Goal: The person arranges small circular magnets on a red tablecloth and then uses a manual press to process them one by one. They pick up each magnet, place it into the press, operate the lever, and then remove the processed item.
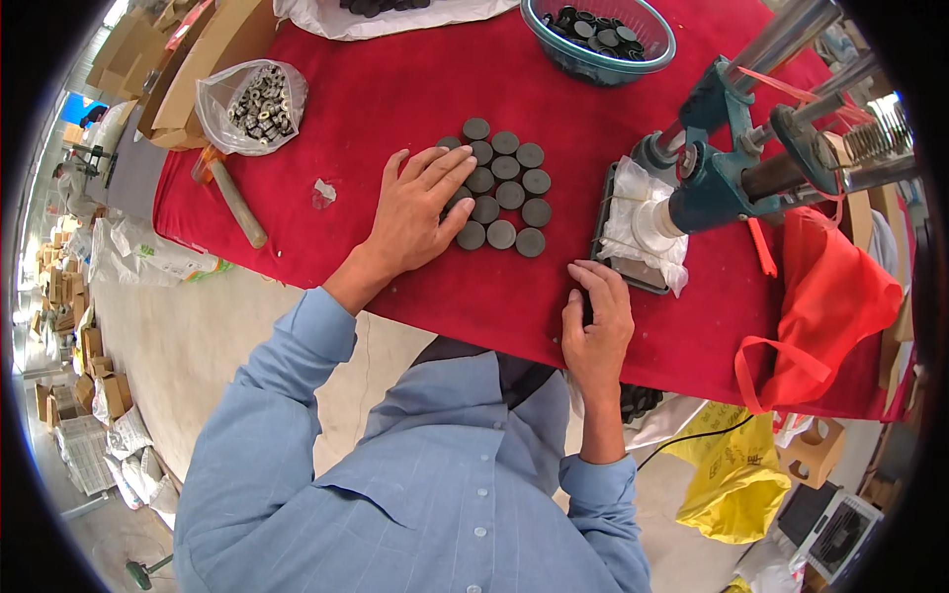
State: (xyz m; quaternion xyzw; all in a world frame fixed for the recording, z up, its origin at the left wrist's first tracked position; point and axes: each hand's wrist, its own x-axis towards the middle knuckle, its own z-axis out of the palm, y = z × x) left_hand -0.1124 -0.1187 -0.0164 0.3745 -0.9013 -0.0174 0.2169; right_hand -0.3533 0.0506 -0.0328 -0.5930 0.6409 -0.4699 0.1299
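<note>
- Blue shirt sleeves (297, 366) closest to camera, both forearms come up from lower edge onto red cloth table (395, 89).
- Right hand (597, 321) rests at near table edge, fingers curled around a small dark piece (587, 308); mostly hidden, can't tell its shape.
- Left hand (420, 208) lies flat, fingers spread and holding nothing, fingertips touching left side of the black disc cluster (506, 188).
- Discs are round, dark grey, laid flat in touching rows at table centre, between left hand and hand press.
- Teal hand press (732, 168) on right, metal rods and spring, white cloth (633, 222) under its head on a dark tray (633, 275), just above right hand.
- Blue plastic bowl (599, 35) of more black discs at far edge.
- Clear bag of small metal parts (252, 104) far left, wooden-handled tool (237, 203) below it.
- Red bag (820, 306) hangs off right table edge, yellow bag (736, 474) on floor below.
</note>
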